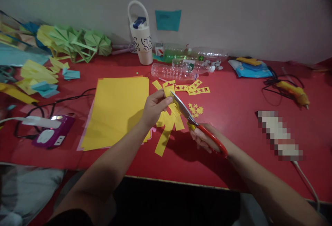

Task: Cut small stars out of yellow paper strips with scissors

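Between the thumb and fingers of my left hand (155, 107) is a small piece of yellow paper (169, 88). My right hand (201, 137) grips red-handled scissors (185, 109), whose blade tips meet the paper near my left thumb. Below the hands lie several yellow paper strips (165, 139). Just right of the blades sits a small heap of cut yellow stars (196, 110). Beyond it are strips with star-shaped holes (201, 90). A stack of yellow sheets (119, 108) lies left of my left hand, with pink and orange edges showing underneath.
Clear plastic bottles (173, 71) and a white tumbler (142, 41) stand or lie along the wall. Folded paper shapes (75, 41) fill the back left. A purple power strip (53, 132) with cables is at left. A yellow glue gun (293, 93) and blue packet (249, 68) lie right.
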Demonstrator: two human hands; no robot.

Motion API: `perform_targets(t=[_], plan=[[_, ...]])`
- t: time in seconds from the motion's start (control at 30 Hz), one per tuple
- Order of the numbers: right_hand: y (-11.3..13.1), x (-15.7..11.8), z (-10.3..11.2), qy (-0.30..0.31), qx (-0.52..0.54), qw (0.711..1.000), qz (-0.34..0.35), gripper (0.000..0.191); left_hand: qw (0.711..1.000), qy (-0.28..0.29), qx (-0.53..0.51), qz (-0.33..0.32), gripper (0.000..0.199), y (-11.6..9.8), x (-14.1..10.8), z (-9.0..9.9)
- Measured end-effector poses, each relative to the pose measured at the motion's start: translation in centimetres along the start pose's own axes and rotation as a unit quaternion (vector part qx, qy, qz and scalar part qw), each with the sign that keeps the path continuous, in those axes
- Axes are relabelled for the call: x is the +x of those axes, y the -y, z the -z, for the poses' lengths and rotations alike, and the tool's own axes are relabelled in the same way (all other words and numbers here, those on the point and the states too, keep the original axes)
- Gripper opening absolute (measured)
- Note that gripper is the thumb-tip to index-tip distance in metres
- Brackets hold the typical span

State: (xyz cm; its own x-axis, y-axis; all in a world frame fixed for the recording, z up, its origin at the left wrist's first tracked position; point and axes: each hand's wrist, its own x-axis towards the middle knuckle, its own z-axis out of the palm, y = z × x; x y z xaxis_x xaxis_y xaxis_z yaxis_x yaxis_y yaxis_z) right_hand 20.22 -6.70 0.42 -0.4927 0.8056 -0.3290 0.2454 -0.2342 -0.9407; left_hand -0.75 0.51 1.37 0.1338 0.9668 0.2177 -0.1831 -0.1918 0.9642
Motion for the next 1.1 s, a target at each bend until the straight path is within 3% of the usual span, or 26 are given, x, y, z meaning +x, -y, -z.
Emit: perform_targets(t=[0.6,1.1], plan=[[0.26,-0.09,-0.04,-0.027,-0.013,1.0,-0.005,0.059,1.0,-0.002,-0.013,0.005,0.018,0.17,-0.07,0.07],[0.52,-0.18,0.19,-0.051,-0.036,0.996,-0.068,0.052,1.0,0.003,-0.019,0.023,0.022,0.44,0.05,0.35]])
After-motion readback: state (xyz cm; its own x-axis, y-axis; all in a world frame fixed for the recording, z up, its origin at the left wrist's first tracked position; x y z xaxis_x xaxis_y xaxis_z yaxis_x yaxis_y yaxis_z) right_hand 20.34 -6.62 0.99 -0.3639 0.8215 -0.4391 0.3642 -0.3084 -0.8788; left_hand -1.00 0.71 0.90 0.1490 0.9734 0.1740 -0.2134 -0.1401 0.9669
